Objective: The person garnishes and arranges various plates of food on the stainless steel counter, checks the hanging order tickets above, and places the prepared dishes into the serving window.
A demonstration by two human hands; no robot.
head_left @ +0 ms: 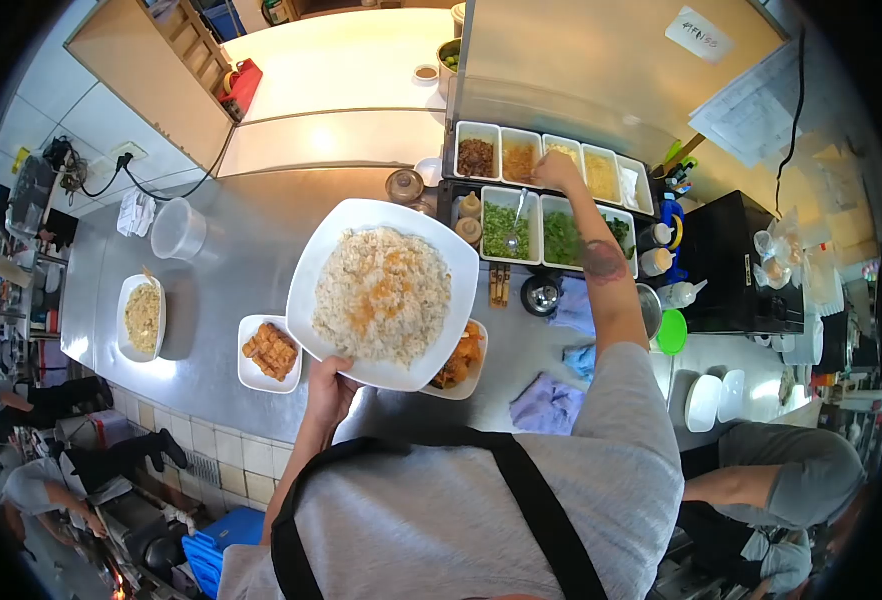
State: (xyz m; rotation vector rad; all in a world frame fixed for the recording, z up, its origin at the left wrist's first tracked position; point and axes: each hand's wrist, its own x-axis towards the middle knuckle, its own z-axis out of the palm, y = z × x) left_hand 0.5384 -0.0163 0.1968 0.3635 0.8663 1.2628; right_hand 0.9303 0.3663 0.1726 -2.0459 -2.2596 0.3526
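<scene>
My left hand (331, 390) grips the near edge of a large white square plate (311, 345) heaped with rice (381, 300), which has an orange-brown topping scattered over it. My right hand (558, 172) reaches over the back row of topping containers, between the tub of orange-brown topping (519, 157) and the pale yellow one. Its fingers point down and are closed, and what they hold is too small to make out. In front of that row are tubs of chopped greens (561, 238). A small dish of fried pieces (270, 352) lies left of the plate, and another dish (464, 360) is partly hidden under its right edge.
A bowl of yellowish food (143, 318) and a clear plastic tub (179, 229) are on the steel counter's left. Purple cloths (546, 402), a green lid (672, 332), bottles (656, 262) and a black box (741, 265) are at right. Other people work on both sides.
</scene>
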